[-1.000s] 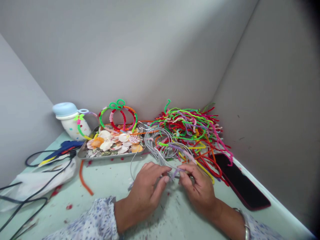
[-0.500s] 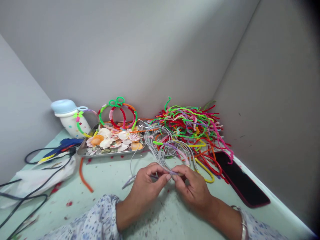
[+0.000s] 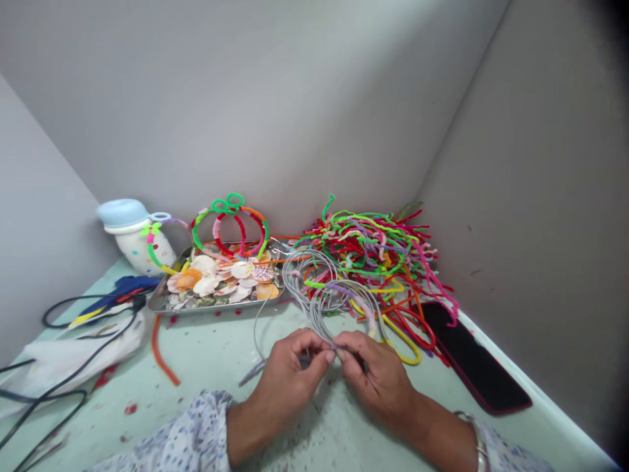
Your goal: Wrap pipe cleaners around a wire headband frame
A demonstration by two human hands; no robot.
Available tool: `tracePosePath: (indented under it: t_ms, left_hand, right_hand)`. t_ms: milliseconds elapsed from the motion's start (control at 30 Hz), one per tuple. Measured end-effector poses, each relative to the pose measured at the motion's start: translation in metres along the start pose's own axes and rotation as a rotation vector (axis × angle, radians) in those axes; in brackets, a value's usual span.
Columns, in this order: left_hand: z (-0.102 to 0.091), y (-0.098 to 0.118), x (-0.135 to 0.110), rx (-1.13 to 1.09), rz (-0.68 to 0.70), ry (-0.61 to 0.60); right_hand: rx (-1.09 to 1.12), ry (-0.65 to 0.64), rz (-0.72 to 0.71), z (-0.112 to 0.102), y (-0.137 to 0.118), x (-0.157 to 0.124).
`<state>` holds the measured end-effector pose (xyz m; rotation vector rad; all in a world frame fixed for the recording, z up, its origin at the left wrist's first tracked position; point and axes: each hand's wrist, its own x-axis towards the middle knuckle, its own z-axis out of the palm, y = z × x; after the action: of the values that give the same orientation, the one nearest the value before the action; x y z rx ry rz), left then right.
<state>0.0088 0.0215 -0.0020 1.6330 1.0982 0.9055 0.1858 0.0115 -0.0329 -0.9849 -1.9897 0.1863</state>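
Thumb and fingers pinched, my left hand (image 3: 287, 377) and my right hand (image 3: 378, 373) meet at the near end of a coil of thin grey wire (image 3: 318, 314). Between the fingertips is a small bit of purple pipe cleaner, mostly hidden by them. A fuzzy purple end (image 3: 251, 372) pokes out left of my left hand, and a loose strand of grey wire arcs up from there. On the coil's far side, green, purple and pink pipe cleaner (image 3: 339, 288) covers part of the wire.
Behind the coil lies a heap of coloured pipe cleaners (image 3: 368, 239). A metal tray (image 3: 216, 309) of seashells (image 3: 236, 275) bears pipe-cleaner rings (image 3: 216, 229). A bottle (image 3: 142, 248), blue-handled tool (image 3: 118, 292), black cables (image 3: 63, 387) and plastic bag (image 3: 88, 354) are left; a phone (image 3: 476, 360) is right.
Both hands keep their pinch at the coil's near end, with small finger shifts. The whole view has tilted slightly. Nothing was let go.
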Motion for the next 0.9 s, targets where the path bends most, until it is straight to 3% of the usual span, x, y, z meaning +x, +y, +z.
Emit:
tracePosePath:
  t_ms: [367,533,700,833,900]
  left_hand:
    - [-0.002,0.009,0.001,-0.121,-0.076,-0.064]
    - [-0.003,0.012,0.002,-0.184,-0.065,-0.133]
    - [-0.021,0.033,0.0,0.162,0.235,-0.125]
    - [-0.045,0.045,0.007,0.428,0.607,0.058]
    - [-0.054,0.045,0.012,0.562,0.716,0.158]
  right_hand:
    - [-0.094,0.001,-0.033,-0.002,0.0,0.003]
    - [-0.02,0.053,-0.009,-0.004,0.003,0.005]
    - [0.144,0.13,0.207,-0.006,0.006,0.003]
    - [0.277,0.125,0.276,-0.004,0.007,0.0]
    - [0.298,0.137,0.278,-0.003,0.008,-0.001]
